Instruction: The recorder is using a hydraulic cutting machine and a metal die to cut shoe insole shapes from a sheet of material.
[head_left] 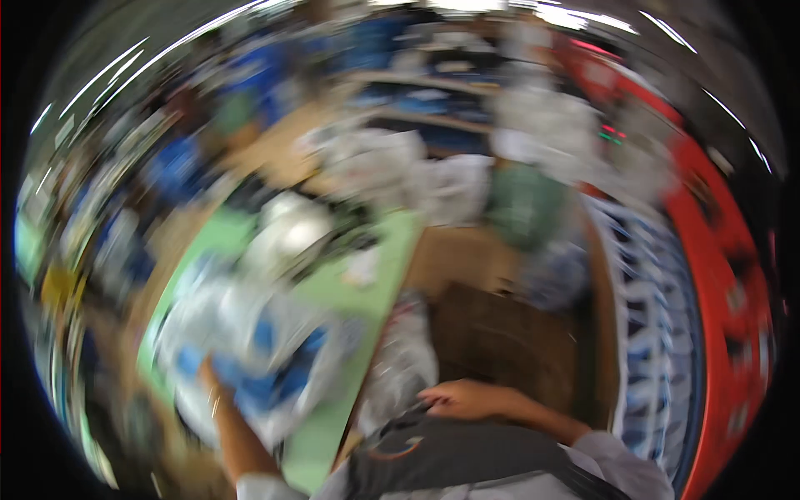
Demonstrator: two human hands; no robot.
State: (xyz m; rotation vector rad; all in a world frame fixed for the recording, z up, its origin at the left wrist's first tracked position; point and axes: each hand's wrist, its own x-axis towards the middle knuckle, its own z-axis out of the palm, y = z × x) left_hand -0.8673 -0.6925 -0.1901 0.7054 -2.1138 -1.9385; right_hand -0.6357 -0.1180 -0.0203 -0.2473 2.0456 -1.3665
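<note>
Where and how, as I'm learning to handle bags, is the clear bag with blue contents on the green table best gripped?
Probably by the clear bag's loose near edge, from the near side: plastic spreads past the blue contents there; the left hand overlaps its left.

- Plastic bag: clear, bulky, crumpled; lies on the near left part of the green tabletop.
- Blue contents: several patches, showing within the bag; blur prevents identification of material or exact form.
</note>
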